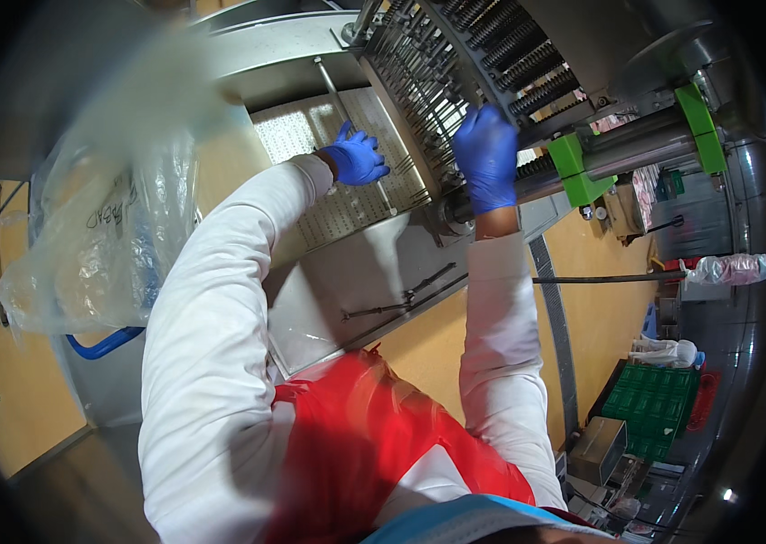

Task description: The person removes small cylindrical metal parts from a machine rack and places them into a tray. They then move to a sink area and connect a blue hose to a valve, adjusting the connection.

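Note:
Blue gloves cover both hands. My left hand (358, 159) hovers over or rests on a perforated metal plate (310, 222) inside a steel machine, its fingers apart and nothing in them. A thin metal rod (330, 83) runs across that plate, partly behind this hand. To the right, the fingers of my right hand (488, 161) are curled closed, slightly blurred, against a rack of metal needles (415, 86) and dark coil springs (514, 50). Whatever those fingers hold is hidden. A bent dark metal rod (401, 304) lies on the steel ledge (319, 313) below.
Green clamps (572, 170) sit on a thick steel bar (637, 145) at the right. A black rod ends in a plastic-wrapped handle (732, 269). Clear plastic bags (102, 240) hang at the left. Farther right are a green crate (646, 403) and a cardboard box (599, 450).

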{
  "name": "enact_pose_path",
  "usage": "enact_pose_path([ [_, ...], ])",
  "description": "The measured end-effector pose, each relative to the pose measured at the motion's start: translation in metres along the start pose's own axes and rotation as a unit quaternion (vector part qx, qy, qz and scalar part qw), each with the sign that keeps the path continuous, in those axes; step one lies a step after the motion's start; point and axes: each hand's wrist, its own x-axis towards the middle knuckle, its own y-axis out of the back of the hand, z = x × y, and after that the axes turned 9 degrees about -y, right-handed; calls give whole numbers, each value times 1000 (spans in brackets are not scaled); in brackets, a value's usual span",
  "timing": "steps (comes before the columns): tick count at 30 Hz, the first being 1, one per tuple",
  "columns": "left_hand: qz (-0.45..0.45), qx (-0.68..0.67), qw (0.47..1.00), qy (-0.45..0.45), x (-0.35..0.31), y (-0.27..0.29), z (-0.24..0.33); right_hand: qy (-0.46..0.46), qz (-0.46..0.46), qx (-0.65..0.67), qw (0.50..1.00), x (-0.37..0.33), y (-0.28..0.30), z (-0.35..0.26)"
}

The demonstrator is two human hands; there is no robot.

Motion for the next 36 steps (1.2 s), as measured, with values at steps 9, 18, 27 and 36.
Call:
enact_pose_path([
  [9, 11, 25, 1000, 12, -1, -6, -5, 22, -18, -34, 999, 6, 0, 4],
  [18, 4, -9, 1000, -6, -2, 3, 0, 24, -143, -89, 985, -6, -23, 28],
  [27, 14, -9, 1000, 10, -8, -1, -5, 51, 94, 108, 988, 8, 11, -19],
  [36, 9, 6, 1000, 11, -10, -1, -6, 43, 129, 106, 985, 12, 22, -35],
])
